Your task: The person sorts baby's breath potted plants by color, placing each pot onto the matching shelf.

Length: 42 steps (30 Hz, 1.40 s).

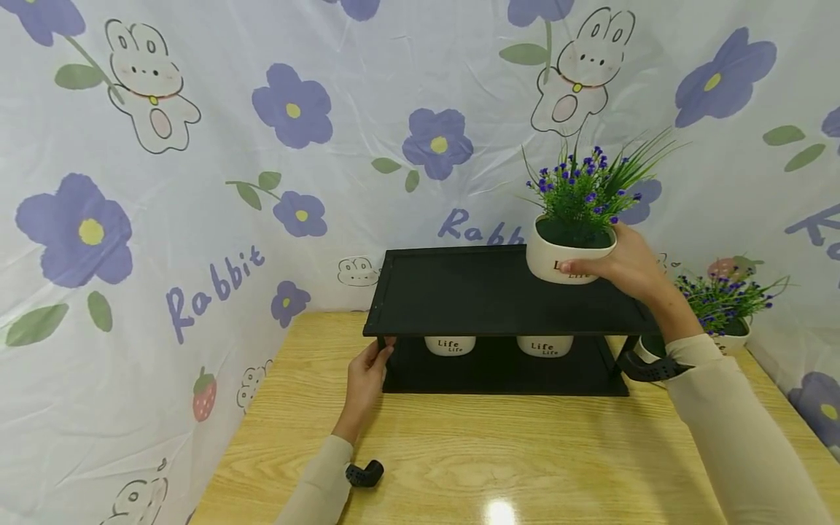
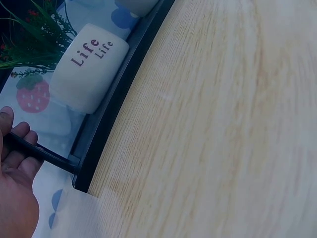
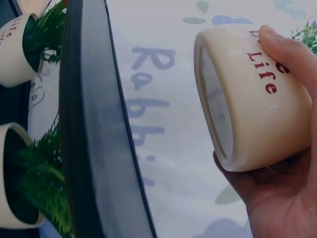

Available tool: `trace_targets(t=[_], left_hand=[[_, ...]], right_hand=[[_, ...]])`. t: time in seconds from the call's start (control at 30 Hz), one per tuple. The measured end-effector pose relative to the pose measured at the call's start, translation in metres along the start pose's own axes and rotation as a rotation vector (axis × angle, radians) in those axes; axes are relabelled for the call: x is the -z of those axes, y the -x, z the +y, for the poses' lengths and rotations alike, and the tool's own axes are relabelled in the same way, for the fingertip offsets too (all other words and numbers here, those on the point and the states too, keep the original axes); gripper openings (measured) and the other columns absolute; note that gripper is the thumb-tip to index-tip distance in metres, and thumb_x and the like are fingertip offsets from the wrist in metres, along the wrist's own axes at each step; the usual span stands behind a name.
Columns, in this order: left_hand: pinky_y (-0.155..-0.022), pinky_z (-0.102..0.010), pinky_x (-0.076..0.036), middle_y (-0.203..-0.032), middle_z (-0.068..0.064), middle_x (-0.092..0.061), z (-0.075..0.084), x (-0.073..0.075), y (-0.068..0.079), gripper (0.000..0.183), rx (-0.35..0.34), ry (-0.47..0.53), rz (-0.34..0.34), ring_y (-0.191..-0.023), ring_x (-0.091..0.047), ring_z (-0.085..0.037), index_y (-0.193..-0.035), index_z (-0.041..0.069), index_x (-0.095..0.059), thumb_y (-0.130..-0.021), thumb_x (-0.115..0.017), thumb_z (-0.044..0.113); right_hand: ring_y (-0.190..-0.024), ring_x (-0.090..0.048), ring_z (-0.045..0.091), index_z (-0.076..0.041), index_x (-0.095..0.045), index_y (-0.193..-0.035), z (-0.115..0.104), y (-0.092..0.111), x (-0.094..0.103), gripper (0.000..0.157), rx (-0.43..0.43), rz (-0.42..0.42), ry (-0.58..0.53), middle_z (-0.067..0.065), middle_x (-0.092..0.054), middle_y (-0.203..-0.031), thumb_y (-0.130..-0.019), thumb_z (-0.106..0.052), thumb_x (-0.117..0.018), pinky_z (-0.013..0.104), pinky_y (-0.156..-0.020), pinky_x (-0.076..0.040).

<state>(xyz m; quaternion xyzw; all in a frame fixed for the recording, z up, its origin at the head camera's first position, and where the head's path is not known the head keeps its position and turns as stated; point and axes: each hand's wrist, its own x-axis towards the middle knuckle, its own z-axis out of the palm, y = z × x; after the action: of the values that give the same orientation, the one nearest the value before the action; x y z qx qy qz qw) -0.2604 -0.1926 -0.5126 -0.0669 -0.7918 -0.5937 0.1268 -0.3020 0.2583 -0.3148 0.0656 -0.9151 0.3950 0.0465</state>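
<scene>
My right hand (image 1: 633, 266) grips a white oval flower pot (image 1: 547, 255) marked "Life", planted with purple flowers and grass. In the right wrist view the pot's underside shows, raised off the black top board (image 3: 94, 119) of a two-tier shelf (image 1: 453, 292). The thumb lies across the lettering and the fingers go behind the pot. At the shelf's left end, my left hand (image 1: 367, 372) holds the thin black post (image 2: 54, 158) between thumb and fingers. Two more white pots (image 1: 450, 345) stand on the lower board, their plants mostly hidden by the top board in the head view.
Right of the shelf, more white pots with purple flowers (image 1: 733, 335) stand on the wooden table (image 1: 459, 452), partly behind my right forearm. A white cloth (image 1: 216, 182) printed with rabbits and flowers hangs behind and beside the table.
</scene>
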Motion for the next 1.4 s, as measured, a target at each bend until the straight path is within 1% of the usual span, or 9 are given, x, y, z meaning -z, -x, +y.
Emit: trace_targets(t=[0.17,0.37,0.5,0.6,0.77,0.9,1.0,1.3,1.4], left_hand=[[-0.079,-0.019,-0.045,-0.125,-0.013,-0.067,0.005,0.001,0.001,0.029,-0.007,0.003,-0.006,-0.095,-0.061,-0.030,-0.129,0.012,-0.064,-0.102,-0.054,0.014],[-0.063,-0.024,-0.041,-0.104,-0.024,-0.066,0.006,0.001,0.001,0.030,-0.005,-0.006,-0.006,-0.061,-0.045,-0.022,-0.130,0.008,-0.063,-0.102,-0.054,0.015],[-0.077,-0.017,-0.048,-0.121,-0.021,-0.067,0.006,0.000,0.000,0.030,-0.023,-0.008,-0.001,-0.091,-0.064,-0.026,-0.130,0.007,-0.063,-0.102,-0.054,0.014],[-0.076,-0.016,-0.048,-0.115,-0.021,-0.068,0.005,0.000,0.000,0.030,-0.035,-0.012,-0.001,-0.089,-0.065,-0.030,-0.129,0.007,-0.063,-0.102,-0.054,0.013],[-0.057,-0.021,-0.042,-0.085,-0.027,-0.063,0.005,0.001,0.000,0.030,-0.039,-0.005,-0.010,-0.056,-0.047,-0.016,-0.129,0.004,-0.063,-0.102,-0.054,0.014],[-0.079,-0.018,-0.050,-0.115,-0.017,-0.069,0.005,0.001,0.000,0.031,-0.030,0.003,-0.011,-0.092,-0.066,-0.019,-0.130,0.003,-0.062,-0.102,-0.054,0.013],[-0.091,-0.018,-0.049,-0.128,-0.017,-0.065,0.005,0.001,0.000,0.032,-0.023,0.002,-0.014,-0.115,-0.063,-0.028,-0.130,0.004,-0.062,-0.102,-0.054,0.013],[-0.066,-0.017,-0.047,-0.097,-0.029,-0.065,0.005,0.001,0.001,0.030,-0.037,-0.018,-0.002,-0.071,-0.058,-0.005,-0.129,0.002,-0.063,-0.101,-0.054,0.012],[-0.070,-0.017,-0.047,-0.104,-0.025,-0.068,0.005,0.001,0.001,0.031,-0.042,-0.023,0.004,-0.074,-0.058,-0.007,-0.128,0.001,-0.063,-0.101,-0.055,0.012]], right_hand=[[-0.147,-0.017,0.048,-0.009,0.002,-0.158,-0.014,-0.006,-0.010,0.128,0.011,-0.006,-0.021,0.020,-0.009,-0.164,-0.072,-0.057,-0.081,0.071,-0.109,-0.024],[-0.147,-0.018,0.046,-0.011,0.004,-0.158,-0.029,-0.015,-0.024,0.132,0.018,-0.035,-0.014,0.019,-0.006,-0.164,-0.070,-0.062,-0.080,0.071,-0.109,-0.026],[-0.148,-0.018,0.044,-0.013,0.006,-0.158,-0.040,-0.020,-0.035,0.133,0.048,-0.060,-0.052,0.017,-0.006,-0.165,-0.069,-0.060,-0.082,0.069,-0.110,-0.026],[-0.147,-0.022,0.043,-0.015,0.004,-0.159,-0.048,-0.025,-0.043,0.132,0.068,-0.072,-0.060,0.018,-0.011,-0.164,-0.069,-0.060,-0.082,0.068,-0.110,-0.028],[-0.148,-0.022,0.041,-0.016,0.000,-0.159,-0.059,-0.032,-0.057,0.131,0.089,-0.091,-0.066,0.015,-0.014,-0.164,-0.067,-0.062,-0.082,0.067,-0.110,-0.030],[-0.150,-0.020,0.038,-0.017,-0.003,-0.159,-0.066,-0.038,-0.070,0.131,0.103,-0.111,-0.067,0.012,-0.014,-0.165,-0.065,-0.066,-0.081,0.065,-0.111,-0.030],[-0.150,-0.020,0.036,-0.017,-0.006,-0.159,-0.073,-0.042,-0.079,0.130,0.120,-0.121,-0.075,0.011,-0.016,-0.164,-0.065,-0.066,-0.081,0.064,-0.111,-0.031],[-0.139,-0.039,0.037,-0.020,-0.012,-0.159,-0.090,-0.048,-0.105,0.129,0.147,-0.142,-0.086,0.016,-0.038,-0.152,-0.061,-0.068,-0.082,0.060,-0.107,-0.038],[-0.126,-0.051,0.034,-0.020,-0.014,-0.159,-0.097,-0.050,-0.112,0.130,0.153,-0.149,-0.095,0.016,-0.051,-0.138,-0.059,-0.069,-0.082,0.056,-0.103,-0.043]])
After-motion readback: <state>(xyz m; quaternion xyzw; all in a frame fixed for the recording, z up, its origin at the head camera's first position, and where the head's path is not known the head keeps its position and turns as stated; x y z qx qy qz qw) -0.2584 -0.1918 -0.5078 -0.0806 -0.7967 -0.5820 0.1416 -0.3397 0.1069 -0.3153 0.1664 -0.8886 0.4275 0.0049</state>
